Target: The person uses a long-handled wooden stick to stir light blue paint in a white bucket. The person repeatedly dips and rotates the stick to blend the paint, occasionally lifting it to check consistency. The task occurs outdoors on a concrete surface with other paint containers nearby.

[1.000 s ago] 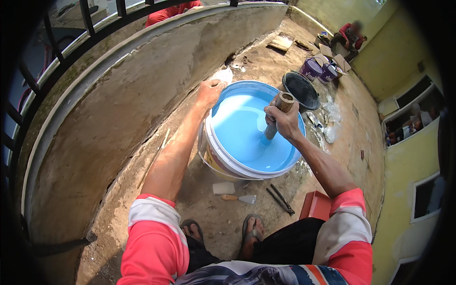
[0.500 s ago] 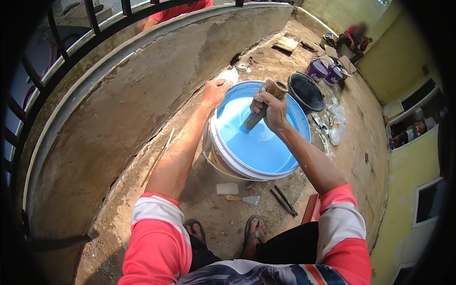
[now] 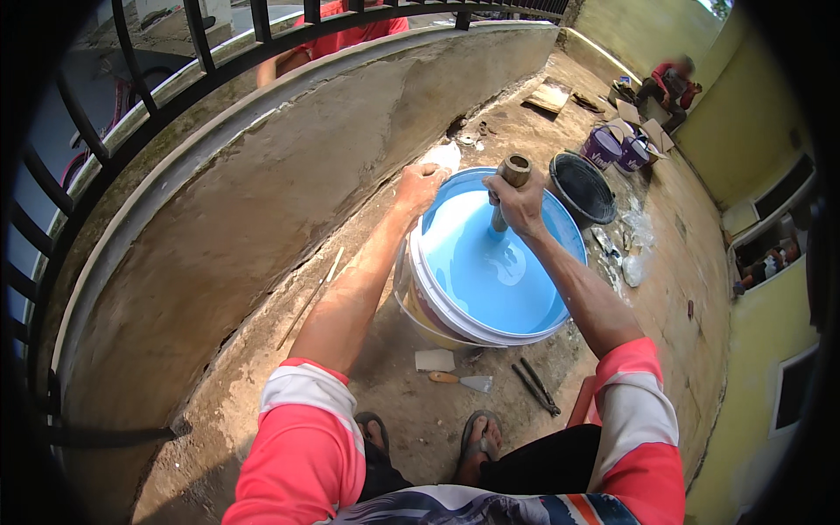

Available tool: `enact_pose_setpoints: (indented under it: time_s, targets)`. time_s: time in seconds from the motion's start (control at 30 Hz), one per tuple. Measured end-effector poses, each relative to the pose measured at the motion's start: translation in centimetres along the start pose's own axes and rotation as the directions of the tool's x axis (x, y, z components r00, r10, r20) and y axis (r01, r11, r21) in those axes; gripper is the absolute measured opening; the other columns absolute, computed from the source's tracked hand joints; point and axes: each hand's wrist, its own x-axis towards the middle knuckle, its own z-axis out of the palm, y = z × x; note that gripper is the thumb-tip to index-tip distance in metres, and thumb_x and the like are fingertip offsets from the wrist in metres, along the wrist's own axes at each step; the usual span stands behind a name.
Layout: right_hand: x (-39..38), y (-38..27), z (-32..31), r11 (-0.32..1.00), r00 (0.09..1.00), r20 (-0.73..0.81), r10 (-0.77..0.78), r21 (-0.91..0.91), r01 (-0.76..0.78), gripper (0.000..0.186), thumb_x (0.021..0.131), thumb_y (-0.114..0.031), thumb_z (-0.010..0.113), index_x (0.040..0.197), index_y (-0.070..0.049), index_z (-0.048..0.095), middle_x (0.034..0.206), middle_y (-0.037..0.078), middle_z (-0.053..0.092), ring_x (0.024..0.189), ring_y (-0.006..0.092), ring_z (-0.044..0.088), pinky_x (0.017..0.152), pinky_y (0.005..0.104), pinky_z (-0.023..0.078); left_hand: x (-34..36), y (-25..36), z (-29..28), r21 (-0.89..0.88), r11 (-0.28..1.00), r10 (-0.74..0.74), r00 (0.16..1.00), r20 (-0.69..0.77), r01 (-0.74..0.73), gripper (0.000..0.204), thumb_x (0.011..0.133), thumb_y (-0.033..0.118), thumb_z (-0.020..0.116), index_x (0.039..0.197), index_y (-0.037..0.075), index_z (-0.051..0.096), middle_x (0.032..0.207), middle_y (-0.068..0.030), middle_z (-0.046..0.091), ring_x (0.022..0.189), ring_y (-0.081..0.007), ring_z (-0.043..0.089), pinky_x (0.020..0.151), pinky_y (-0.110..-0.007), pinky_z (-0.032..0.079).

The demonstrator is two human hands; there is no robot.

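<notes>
A large white bucket (image 3: 422, 284) stands on the ground in front of me, filled with light-blue paint (image 3: 472, 284). My right hand (image 3: 520, 203) is wrapped around a thick bamboo stick (image 3: 514, 169) with a hollow top end. The stick's lower end dips into the paint near the far side of the bucket, and pale swirls show on the surface. My left hand (image 3: 422, 186) is closed on the bucket's rim at the far left; its fingertips are partly hidden. Just beyond that hand lies something white (image 3: 444, 157), perhaps plastic.
Near my feet lie a putty knife (image 3: 461, 381), a pale block (image 3: 435, 360) and pincers (image 3: 535, 387). A black bucket (image 3: 582, 188) stands at the right, purple pails (image 3: 602, 147) farther off. A low wall (image 3: 262, 192) runs along the left. Another person (image 3: 672, 86) sits far back.
The bamboo stick has swung from leaning across the paint to nearly upright, its lower end now farther back. My left hand stays at the rim. The whole view has shifted slightly.
</notes>
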Motion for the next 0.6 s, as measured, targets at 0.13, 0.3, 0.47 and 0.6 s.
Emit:
enact_pose_setpoints:
  time_s: [0.13,0.3,0.47,0.6]
  targets:
    - [-1.4,-1.5,3.9,0.979,0.993,0.115,0.031,0.196,-0.053,0.016,0.077,0.0,0.071,0.076,-0.005,0.056,0.063,0.001,0.057,0.053,0.009,0.053,0.047,0.026,0.041,0.7,-1.2,-0.9,-0.014,0.999,0.032,0.999,-0.013,-0.033,0.025,0.091,0.022,0.068,0.094,-0.001,0.075,0.082,-0.005,0.069,0.073,-0.0121,0.06,0.066,-0.03,0.05]
    - [-6.4,-5.6,2.7,0.93,0.94,0.314,0.133,0.288,-0.228,0.019,0.077,0.002,0.067,0.08,-0.006,0.05,0.064,0.004,0.054,0.052,0.012,0.05,0.048,0.0287,0.04,-0.1,-0.3,0.0,-0.009,0.997,0.074,0.997,-0.034,-0.074,0.027,0.09,0.023,0.067,0.085,-0.003,0.073,0.072,-0.0031,0.066,0.067,-0.0115,0.056,0.062,-0.032,0.047]
    - [-7.3,-5.7,-1.5,0.962,0.927,0.325,0.185,0.133,-0.239,0.016,0.079,-0.001,0.069,0.077,-0.005,0.053,0.065,0.003,0.058,0.053,0.0105,0.056,0.047,0.0277,0.044,0.8,-1.1,-0.9,0.081,0.996,0.041,0.999,0.005,-0.041,0.029,0.092,0.028,0.07,0.099,0.0,0.075,0.087,-0.0053,0.071,0.077,-0.0122,0.061,0.07,-0.029,0.05]
    - [-3.6,-2.6,-3.7,0.998,0.994,0.09,0.065,-0.002,-0.065,0.014,0.08,-0.003,0.071,0.076,-0.004,0.058,0.061,0.004,0.058,0.051,0.0103,0.056,0.045,0.0268,0.044,0.9,-1.2,-0.1,0.043,0.998,0.038,0.999,-0.004,-0.037,0.027,0.093,0.024,0.068,0.1,-0.001,0.075,0.088,-0.0057,0.071,0.077,-0.0125,0.062,0.07,-0.029,0.051]
